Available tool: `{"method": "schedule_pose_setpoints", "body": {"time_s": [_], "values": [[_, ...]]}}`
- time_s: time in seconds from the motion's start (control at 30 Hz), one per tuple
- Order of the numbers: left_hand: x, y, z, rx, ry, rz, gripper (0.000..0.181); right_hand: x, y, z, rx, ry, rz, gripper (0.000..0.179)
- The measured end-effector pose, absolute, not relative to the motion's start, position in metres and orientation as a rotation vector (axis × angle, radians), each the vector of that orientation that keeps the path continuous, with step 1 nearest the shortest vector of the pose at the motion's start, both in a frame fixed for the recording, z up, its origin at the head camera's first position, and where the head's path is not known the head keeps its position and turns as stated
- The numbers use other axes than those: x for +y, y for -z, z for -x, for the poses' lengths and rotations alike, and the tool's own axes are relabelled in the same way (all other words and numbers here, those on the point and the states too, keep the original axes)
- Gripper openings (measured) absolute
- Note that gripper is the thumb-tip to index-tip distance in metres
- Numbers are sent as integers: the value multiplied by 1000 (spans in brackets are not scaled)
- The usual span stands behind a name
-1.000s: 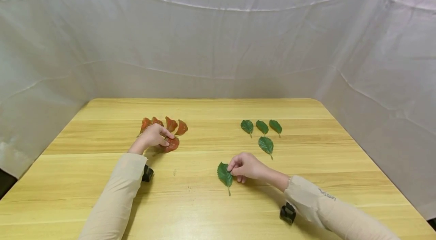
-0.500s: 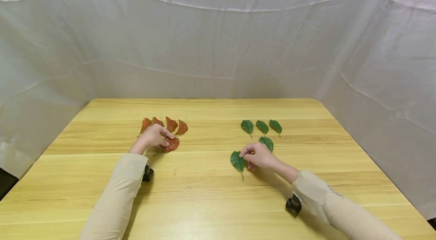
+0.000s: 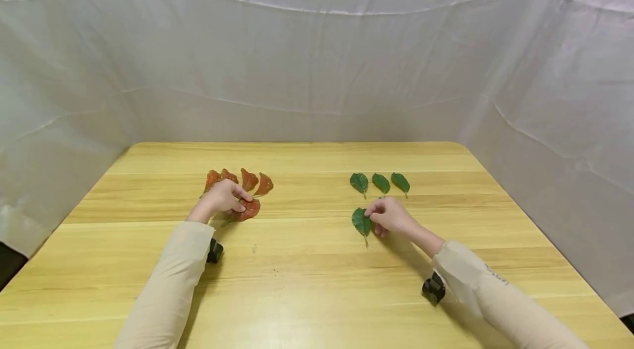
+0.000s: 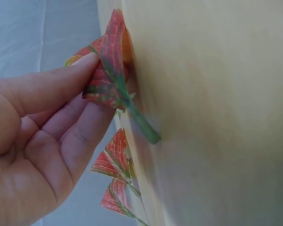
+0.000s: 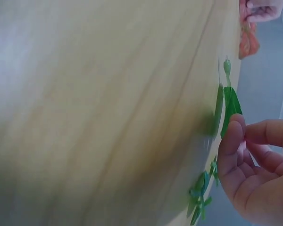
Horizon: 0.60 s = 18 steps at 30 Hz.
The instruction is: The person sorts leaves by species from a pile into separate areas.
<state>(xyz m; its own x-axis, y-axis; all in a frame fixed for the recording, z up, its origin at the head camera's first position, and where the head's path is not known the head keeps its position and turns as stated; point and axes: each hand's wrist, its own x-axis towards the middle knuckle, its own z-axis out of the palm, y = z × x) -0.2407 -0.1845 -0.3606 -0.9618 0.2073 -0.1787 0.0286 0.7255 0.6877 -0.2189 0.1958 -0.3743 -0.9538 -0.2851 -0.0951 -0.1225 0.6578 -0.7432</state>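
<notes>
On the left side of the wooden table, my left hand point(image 3: 223, 196) pinches a red leaf point(image 3: 251, 210). In the left wrist view the thumb lies on this veined leaf, whose thick green stem point(image 4: 144, 125) points away from the palm. My right hand point(image 3: 393, 217) pinches the edge of a toothed green leaf point(image 3: 360, 221), stem toward the near side. The right wrist view has that green leaf point(image 5: 230, 104) between thumb and finger, close over the table. Behind the right hand, another green leaf is almost wholly hidden.
Several red leaves point(image 3: 249, 179) lie just beyond the left hand. Farther back on the right, three green leaves point(image 3: 381, 184) form a row. The wooden table point(image 3: 297, 283) ends at a pale fabric wall point(image 3: 317, 63). Each wrist carries a black device point(image 3: 433, 288).
My right hand has carried its green leaf away from me and to the right, toward the other green leaves, covering one of them. The left hand has stayed in place.
</notes>
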Motion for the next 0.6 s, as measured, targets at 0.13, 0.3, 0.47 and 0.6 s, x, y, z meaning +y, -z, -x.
{"method": "schedule_pose_setpoints", "body": {"time_s": [0.13,0.3,0.47,0.6], "values": [[-185,362,242,2682,-1070,-180,22,201,374,222,2699,1171,309,13],[-185,362,242,2676,-1072,-163,21,205,373,226,2732,1162,306,13],[-185,363,242,2673,-1076,-153,21,210,376,229,2752,1165,308,12],[-185,364,242,2670,-1082,-156,21,212,377,229,2745,1193,276,9]]}}
